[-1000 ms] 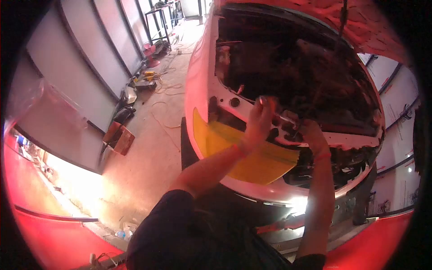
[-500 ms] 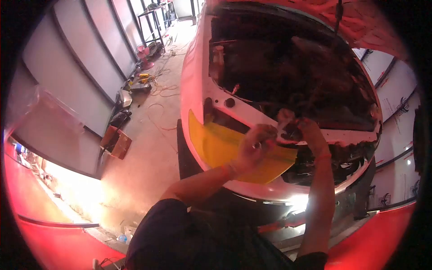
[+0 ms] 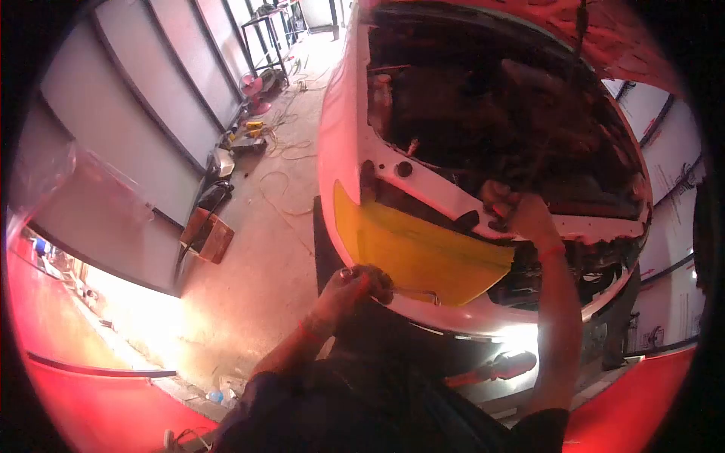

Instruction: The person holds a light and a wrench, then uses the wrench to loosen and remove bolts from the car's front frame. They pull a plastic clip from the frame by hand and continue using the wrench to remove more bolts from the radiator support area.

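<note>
My left hand [image 3: 355, 288] is closed at the front edge of the car. A thin metal tool [image 3: 419, 292] with a bent end sticks out from it to the right, over the lower edge of the yellow headlight cover [image 3: 423, 253]. Above the pale crossbar [image 3: 430, 184], at the edge of the engine bay, my right hand [image 3: 522, 214] has its fingers curled at a dark part. What its fingers hold there is too dark to tell.
The dark engine bay [image 3: 483, 113] lies under the raised red hood [image 3: 604, 38]. On the floor at the left are a cardboard box [image 3: 208, 238], cables and a pink fan [image 3: 253, 90]. Another tool with an orange-red body [image 3: 491, 370] lies below the bumper.
My left hand has moved down and left from the crossbar to the cover's lower edge, and the thin tool now shows. My right hand stays at the crossbar. The view has shifted slightly.
</note>
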Motion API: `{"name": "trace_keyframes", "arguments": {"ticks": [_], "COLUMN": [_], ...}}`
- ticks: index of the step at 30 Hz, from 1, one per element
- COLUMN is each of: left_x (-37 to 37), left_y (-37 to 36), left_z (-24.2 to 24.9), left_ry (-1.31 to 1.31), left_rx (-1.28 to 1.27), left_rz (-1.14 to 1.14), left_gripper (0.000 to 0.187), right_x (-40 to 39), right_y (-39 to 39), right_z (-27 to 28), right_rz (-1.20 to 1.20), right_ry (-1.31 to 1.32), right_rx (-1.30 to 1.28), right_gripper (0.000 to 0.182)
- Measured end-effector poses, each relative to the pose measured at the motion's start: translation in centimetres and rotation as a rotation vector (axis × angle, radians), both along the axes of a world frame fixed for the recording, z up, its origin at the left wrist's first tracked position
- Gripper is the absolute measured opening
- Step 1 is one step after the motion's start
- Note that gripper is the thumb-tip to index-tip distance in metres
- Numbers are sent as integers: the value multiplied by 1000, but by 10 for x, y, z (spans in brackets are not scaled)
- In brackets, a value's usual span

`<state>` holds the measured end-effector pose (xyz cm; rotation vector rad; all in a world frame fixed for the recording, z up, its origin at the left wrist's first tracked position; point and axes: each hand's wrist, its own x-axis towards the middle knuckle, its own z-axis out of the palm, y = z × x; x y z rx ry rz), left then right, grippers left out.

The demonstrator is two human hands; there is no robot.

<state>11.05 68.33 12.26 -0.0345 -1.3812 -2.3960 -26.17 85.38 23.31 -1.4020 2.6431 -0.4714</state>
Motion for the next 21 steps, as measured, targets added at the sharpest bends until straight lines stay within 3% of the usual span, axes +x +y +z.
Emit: {"name": "trace_keyframes", "arguments": {"ticks": [4, 6, 7, 9, 10, 12, 14, 16, 17, 18, 19, 21], "left_x": [10, 13, 13, 12, 11, 10, 11, 13, 15, 16, 17, 16], "left_y": [9, 16, 19, 21, 23, 35, 46, 54, 53, 53, 52, 50], "left_z": [-30, -58, -65, -76, -77, -80, -81, -80, -80, -77, -76, -96], "left_ry": [-70, -160, -252, -276, -301, -262, -226, -493, -493, -468, -442, -403], "left_rx": [75, 92, 109, 28, -54, 27, 110, 321, 321, 163, 5, 106], "left_rz": [-109, -85, -63, -102, -142, -159, -171, -86, -83, -86, -90, -127], "left_gripper": [39, 41, 42, 41, 40, 40, 41, 42, 42, 42, 43, 42], "right_x": [-13, -9, -10, -17, -28, -43, -37, -22, -15, -13, -18, -33], "right_y": [-5, -6, -7, -8, -7, -4, -5, -6, -4, -4, -4, -3], "right_z": [-5, 3, 4, 1, -6, -13, -5, 6, 8, 8, 2, -14], "right_rz": [34, 62, 64, 48, 49, 185, 108, 34, 215, 394, 395, 463], "right_ry": [14, -324, -321, -739, -737, -273, -190, -107, 213, 536, 536, 576], "right_rx": [28, -124, -123, -184, -185, 26, 115, 204, 284, 357, 355, 184], "right_gripper": [23, 20, 20, 24, 24, 31, 33, 37, 39, 42, 42, 38]}}
